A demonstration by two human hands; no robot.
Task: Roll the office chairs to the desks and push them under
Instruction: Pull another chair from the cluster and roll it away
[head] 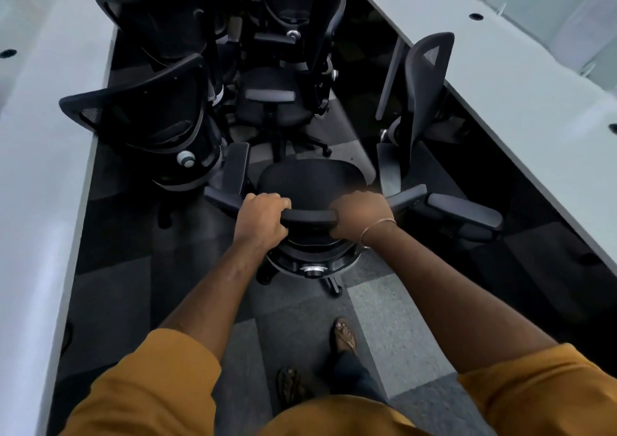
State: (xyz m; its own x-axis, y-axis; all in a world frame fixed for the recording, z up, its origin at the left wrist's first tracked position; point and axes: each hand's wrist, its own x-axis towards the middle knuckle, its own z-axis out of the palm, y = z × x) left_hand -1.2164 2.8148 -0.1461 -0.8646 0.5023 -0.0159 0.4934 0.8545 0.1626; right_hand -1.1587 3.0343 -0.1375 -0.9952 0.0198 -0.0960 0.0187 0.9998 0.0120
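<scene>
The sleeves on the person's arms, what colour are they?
The sleeves are mustard orange, seen in the head view, the only one.

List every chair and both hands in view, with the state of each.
held chair: in the aisle, not under a desk
left hand: grips its backrest top
right hand: grips its backrest top
right chair: pushed against right desk
two left chairs: against left desk
far chair: loose in the aisle

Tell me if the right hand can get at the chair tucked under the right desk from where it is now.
Probably yes: the right hand need only drop its grip on the held chair's backrest; the tucked chair's armrest lies just beside it, nothing between.
</scene>
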